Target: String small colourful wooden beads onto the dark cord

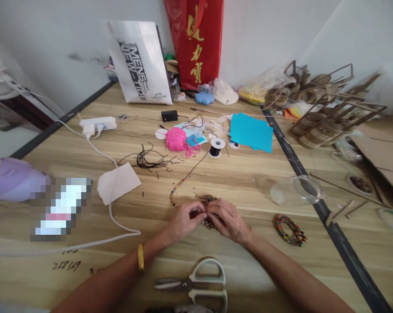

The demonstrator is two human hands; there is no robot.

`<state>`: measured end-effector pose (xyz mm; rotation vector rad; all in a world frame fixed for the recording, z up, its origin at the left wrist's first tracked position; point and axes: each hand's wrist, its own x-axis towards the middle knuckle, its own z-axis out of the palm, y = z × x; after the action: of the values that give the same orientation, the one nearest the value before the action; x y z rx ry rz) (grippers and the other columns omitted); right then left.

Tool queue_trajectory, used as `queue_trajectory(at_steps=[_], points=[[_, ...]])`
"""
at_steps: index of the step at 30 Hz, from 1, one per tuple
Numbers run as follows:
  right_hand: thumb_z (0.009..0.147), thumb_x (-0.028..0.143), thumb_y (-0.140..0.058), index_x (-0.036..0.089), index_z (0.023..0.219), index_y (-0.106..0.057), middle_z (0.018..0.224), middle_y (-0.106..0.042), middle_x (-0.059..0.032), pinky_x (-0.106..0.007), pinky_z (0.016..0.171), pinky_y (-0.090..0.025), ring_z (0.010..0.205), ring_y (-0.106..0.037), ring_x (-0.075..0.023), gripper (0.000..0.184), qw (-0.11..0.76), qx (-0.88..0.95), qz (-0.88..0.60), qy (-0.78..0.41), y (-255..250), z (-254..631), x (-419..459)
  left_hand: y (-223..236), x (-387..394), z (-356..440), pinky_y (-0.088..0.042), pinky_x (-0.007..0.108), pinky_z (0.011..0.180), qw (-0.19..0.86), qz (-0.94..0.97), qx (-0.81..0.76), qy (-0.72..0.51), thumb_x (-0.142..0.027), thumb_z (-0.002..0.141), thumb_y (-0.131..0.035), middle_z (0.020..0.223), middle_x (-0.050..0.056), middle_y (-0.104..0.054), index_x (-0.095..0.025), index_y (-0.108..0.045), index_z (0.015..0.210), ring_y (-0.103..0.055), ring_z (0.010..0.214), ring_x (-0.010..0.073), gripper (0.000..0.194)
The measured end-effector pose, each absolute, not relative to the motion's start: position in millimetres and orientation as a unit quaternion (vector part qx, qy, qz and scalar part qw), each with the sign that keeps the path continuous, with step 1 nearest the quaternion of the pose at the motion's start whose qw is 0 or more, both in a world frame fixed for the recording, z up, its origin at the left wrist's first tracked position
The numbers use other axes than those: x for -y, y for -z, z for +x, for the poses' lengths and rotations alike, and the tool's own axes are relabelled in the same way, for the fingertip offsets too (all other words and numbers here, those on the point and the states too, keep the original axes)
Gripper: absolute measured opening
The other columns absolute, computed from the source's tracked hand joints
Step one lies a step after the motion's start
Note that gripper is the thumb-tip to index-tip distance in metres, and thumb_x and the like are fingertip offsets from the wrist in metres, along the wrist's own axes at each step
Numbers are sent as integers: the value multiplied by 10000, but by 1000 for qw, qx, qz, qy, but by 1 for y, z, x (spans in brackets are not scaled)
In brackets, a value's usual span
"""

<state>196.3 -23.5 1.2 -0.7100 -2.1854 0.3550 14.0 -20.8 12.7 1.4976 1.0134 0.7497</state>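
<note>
My left hand (187, 221) and my right hand (228, 218) meet at the fingertips in the middle of the table, both pinched closed. A thin black cord strung with small coloured beads (172, 194) runs down to my left hand, which grips it. The cord leads back to a white spool of black cord (217, 148). Whatever the right fingertips pinch is too small and covered to make out. Just behind and under the fingers lies a heap of dark, patterned beads (209, 223), partly hidden. Off to the right rests a coiled multicoloured bead strand (289, 230).
White-handled scissors (206, 284) lie between my forearms. A clear jar (296, 191) lies at the right, near small woven baskets (327, 126). Pink yarn (176, 139), black cord scraps (149, 158) and blue sheets (250, 131) are farther back. A phone (64, 206) and white cable (124, 236) occupy the left.
</note>
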Motion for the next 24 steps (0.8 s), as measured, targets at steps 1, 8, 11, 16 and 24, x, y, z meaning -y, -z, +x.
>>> queue_trajectory(at_steps=[1,8,11,16,24], points=[[893,100,-511,171,1050,-533,919,-633,-94,-331,745,-541,867,-598,-180,174,396,863,-280,-141,0,197,24,-13,21,14,-383,212,561,560,632,-430,-318,-215,768,-572,592,-11,-548,-143,-569,687,-495,584,113,108],[908,113,-489,185,1070,-540,927,-634,-94,-324,745,-543,862,-613,-181,184,402,850,-302,-155,1,199,27,-13,19,13,-377,209,546,608,581,-434,-323,-306,771,-609,595,-7,-566,-130,-594,721,-496,557,102,184],[904,107,-493,181,1069,-538,929,-631,-97,-325,750,-540,870,-611,-184,186,412,847,-302,-148,1,199,28,-13,17,14,-364,205,528,609,579,-434,-325,-294,758,-629,592,-7,-565,-122,-608,720,-481,546,95,178],[903,122,-501,192,1068,-542,926,-636,-94,-332,748,-541,858,-617,-185,183,428,836,-305,-154,1,198,30,-15,15,14,-366,192,533,600,588,-434,-325,-214,735,-641,622,-7,-574,-115,-629,728,-477,565,86,100],[893,117,-506,213,1046,-568,891,-640,-79,-319,697,-536,835,-617,-187,191,465,807,-321,-175,-5,197,27,-32,9,16,-417,210,606,580,599,-439,-335,-200,752,-628,682,19,-633,-115,-645,722,-539,645,114,92]])
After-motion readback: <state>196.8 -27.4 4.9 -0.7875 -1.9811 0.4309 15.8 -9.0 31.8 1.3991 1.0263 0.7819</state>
